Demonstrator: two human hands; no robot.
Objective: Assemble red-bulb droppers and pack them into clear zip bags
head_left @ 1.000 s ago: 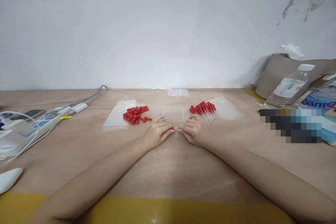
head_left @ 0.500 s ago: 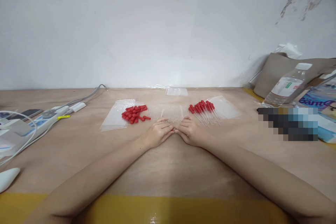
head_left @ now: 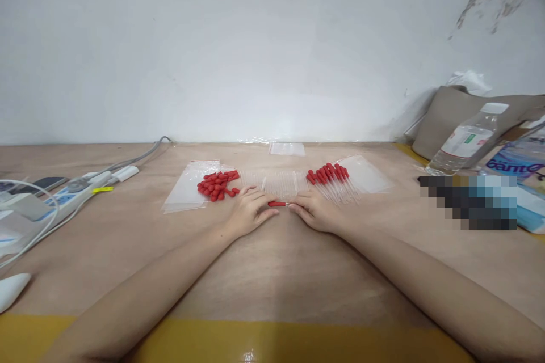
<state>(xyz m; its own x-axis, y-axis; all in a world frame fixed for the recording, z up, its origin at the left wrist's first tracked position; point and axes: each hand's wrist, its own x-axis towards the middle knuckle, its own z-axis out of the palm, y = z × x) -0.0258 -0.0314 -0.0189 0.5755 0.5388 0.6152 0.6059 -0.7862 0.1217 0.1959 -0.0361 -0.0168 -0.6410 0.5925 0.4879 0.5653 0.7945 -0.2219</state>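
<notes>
Gripping capped tube (head_left: 277,204) with right fingers (head_left: 301,212), left fingers (head_left: 269,214) released. Likely done with capped bunch (head_left: 327,173), not bare tubes (head_left: 281,183), loose caps (head_left: 215,186)

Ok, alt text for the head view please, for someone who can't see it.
A person's right hand holds a clear tube tipped with a red bulb beside their open left hand, at a brown table. Behind the hands lies a row of clear tubes, with loose red bulbs to its left and red-tipped tubes to its right.
</notes>
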